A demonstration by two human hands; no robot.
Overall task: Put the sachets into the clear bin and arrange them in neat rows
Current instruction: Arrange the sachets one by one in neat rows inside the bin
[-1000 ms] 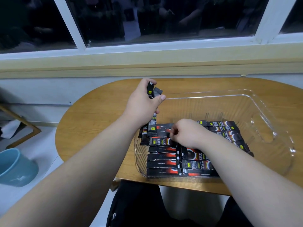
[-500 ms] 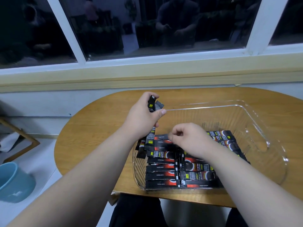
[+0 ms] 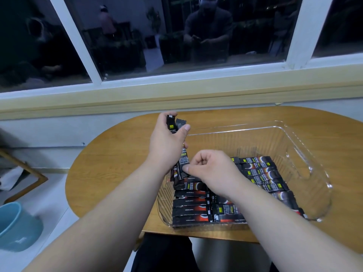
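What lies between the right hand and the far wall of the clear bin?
In the head view, bare bin floor: nothing lies between the right hand and the far wall of the clear bin. The sachet rows stop short of that wall.

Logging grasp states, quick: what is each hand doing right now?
Left hand: closed around a bunch of sachets.
Right hand: fingers pinching one sachet at the bunch's lower end, over the clear bin.

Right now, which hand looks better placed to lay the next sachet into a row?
Probably the right hand: it already pinches the bottom of a sachet just above the rows in the clear bin. The left hand is full, clutching the bundle.
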